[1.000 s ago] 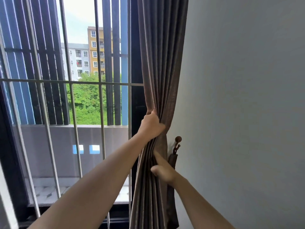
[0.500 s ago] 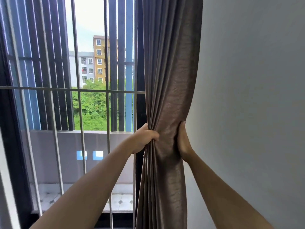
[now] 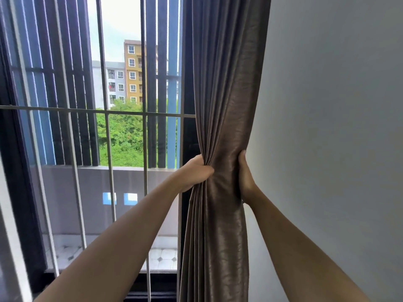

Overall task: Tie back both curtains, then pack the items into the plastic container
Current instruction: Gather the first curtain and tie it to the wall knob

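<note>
Barely shifted since before: both hands, left hand (image 3: 196,173) and right hand (image 3: 245,177), clamped round bunched brown curtain (image 3: 226,105)

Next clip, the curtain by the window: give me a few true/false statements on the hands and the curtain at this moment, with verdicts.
1. Both hands grip the curtain. True: left hand on its window side, right hand on its wall side.
2. A tieback is wrapped round the curtain. False: no tieback shows.
3. The curtain is bunched narrow between the hands. True.
4. The curtain covers the window bars. False: it hangs beside the wall.
</note>
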